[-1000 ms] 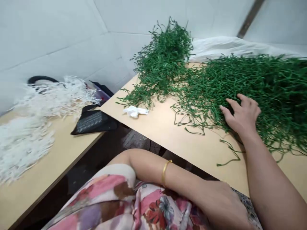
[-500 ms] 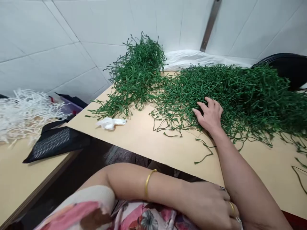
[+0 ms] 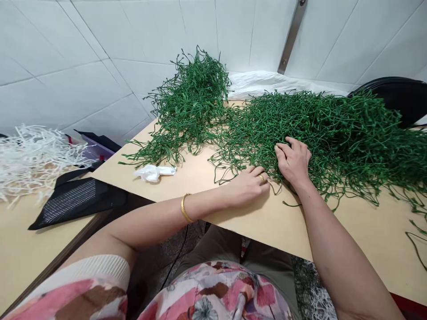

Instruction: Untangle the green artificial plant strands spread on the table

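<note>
Green wiry strands [image 3: 320, 133] spread in a wide tangle over the right of the counter [image 3: 283, 222], with a smaller mound [image 3: 195, 102] farther left. Where are the hands?

Both are at the near edge of the big tangle. The right hand [image 3: 293, 162] sits on it, fingers [image 3: 283, 149] spread and slightly curled into the strands; whether they pinch any, I can't tell. The left hand [image 3: 245, 189] lies just beside it on the bare top, its fingers [image 3: 258, 173] loosely together, open, holding nothing I can see.

Any knack to handling strands like that?

I'd judge a light touch is best: loops this fine look likely to snag one another, so fingertips parting them should beat dragging the whole mass.

And around them?

A crumpled white tissue [image 3: 153, 173] lies on the pale counter. On a second counter [image 3: 33, 253] to the left sit a heap of white strands [image 3: 33, 164] and a black mesh-panelled pouch [image 3: 70, 202]. White panelled walls [image 3: 83, 89] close the corner, a metal strip [image 3: 292, 35] runs up them, and a black curved object [image 3: 393, 100] shows at far right.
</note>
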The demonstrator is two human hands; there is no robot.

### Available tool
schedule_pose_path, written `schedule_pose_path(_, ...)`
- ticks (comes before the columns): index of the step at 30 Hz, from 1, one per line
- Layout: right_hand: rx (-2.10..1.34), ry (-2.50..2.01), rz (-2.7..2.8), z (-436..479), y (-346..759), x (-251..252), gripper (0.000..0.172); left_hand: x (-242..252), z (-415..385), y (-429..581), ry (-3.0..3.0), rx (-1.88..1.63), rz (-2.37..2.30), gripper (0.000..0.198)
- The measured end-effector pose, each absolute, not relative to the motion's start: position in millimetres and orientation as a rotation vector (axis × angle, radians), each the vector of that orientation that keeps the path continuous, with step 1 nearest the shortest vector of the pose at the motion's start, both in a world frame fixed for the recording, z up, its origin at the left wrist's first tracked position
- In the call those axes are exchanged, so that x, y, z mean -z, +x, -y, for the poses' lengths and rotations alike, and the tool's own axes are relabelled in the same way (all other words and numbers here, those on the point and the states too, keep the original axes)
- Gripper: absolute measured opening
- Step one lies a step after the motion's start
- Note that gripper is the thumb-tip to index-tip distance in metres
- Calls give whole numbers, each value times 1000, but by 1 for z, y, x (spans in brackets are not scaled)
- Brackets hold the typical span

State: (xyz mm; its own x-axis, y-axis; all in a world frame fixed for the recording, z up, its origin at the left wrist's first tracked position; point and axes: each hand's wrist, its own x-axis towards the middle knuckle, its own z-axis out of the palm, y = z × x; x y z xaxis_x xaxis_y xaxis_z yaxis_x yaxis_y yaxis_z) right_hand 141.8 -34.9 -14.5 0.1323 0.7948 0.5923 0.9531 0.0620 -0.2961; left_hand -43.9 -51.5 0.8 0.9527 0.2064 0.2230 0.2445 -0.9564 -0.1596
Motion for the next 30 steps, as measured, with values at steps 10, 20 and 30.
schedule_pose_path(10, 590, -1746, 1669, 57, 123, -11, 39, -10, 61, -77, -2881, 715, 616, 23)
schedule_pose_path(20, 344, -1247, 2544, 74, 70, 8, 58, 9, 51, -112, -2834, 557, 1160, 44)
schedule_pose_path(30, 387, -1378, 2433, 60, 86, 21, 45, -31, -1, -130, -2556, 934, 1208, 27)
